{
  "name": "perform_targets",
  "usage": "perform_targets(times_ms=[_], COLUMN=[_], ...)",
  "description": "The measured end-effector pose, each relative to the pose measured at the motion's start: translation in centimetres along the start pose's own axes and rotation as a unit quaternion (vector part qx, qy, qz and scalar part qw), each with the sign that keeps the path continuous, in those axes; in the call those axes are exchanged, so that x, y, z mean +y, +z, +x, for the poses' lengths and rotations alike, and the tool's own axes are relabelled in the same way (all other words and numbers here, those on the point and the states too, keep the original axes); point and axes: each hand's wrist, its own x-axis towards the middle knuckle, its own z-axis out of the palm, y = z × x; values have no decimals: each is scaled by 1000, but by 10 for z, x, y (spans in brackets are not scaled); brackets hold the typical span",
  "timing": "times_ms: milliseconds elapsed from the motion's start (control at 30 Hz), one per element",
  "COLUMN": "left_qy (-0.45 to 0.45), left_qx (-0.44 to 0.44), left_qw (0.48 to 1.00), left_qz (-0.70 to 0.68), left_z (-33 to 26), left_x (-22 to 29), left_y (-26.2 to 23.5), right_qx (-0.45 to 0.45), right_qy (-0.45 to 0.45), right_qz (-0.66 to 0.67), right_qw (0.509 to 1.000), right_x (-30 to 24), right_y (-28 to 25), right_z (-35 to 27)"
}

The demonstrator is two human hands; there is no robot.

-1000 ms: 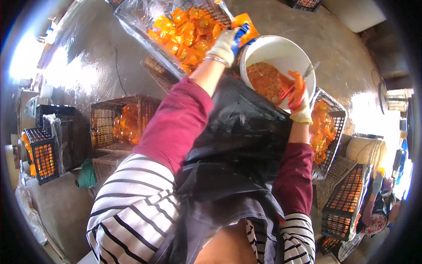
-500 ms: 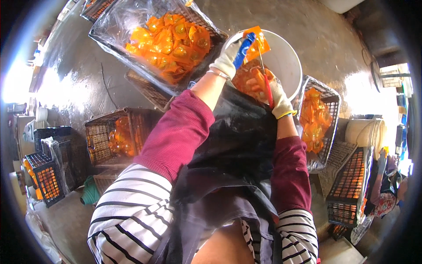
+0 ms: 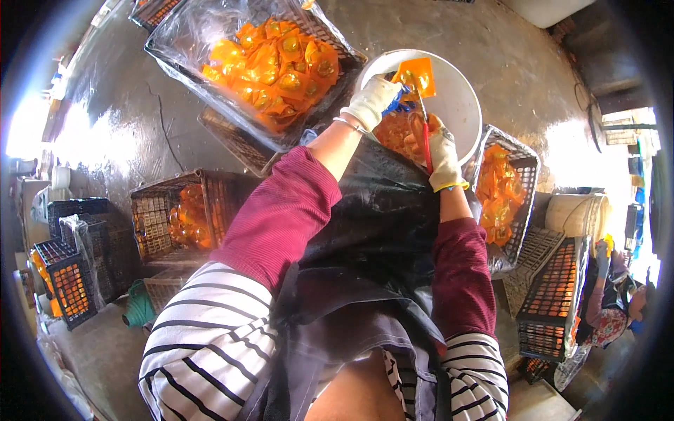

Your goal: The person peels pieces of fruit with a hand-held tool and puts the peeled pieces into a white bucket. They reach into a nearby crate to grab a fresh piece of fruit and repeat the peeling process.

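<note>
My left hand (image 3: 377, 100), in a white glove with blue fingertips, is closed on a flat orange packet (image 3: 417, 74) with a shiny yellowish middle. Scissors with red handles (image 3: 426, 144) are held in my right hand (image 3: 442, 151), whose glove is white with orange fingers and a yellow cuff. Their blades point up at the packet's lower edge; whether they touch it I cannot tell. Both hands are over a white bucket (image 3: 469, 88), which has a reddish-orange mass (image 3: 393, 135) in its near part, half hidden by my hands.
A plastic-lined crate (image 3: 186, 74) heaped with orange packets (image 3: 281, 67) stands at the upper left. Another lined crate (image 3: 523, 203) sits right of the bucket, and a brown crate (image 3: 154, 210) lies at left. Black crates (image 3: 554, 298) and a co-worker (image 3: 609, 309) are at far right.
The packet and my left hand have moved slightly lower and to the right. The packet now sits more level, and the scissors stay in my right hand, just below it.
</note>
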Motion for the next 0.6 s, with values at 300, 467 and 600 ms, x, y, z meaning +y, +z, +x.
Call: perform_targets(times_ms=[300,467,600], left_qy=[-5,5,-5], left_qx=[8,54,-76], left_qw=[997,947,843], left_qz=[80,-317,-533], left_z=[-7,-4,-1], left_x=[9,10,10], left_y=[1,-1,22], right_qx=[35,-60,-51], right_qy=[-24,136,105], right_qz=[-43,97,306], right_qw=[998,984,945], right_x=[7,-40,-13], right_y=[-1,-1,4], right_z=[1,-12,-3])
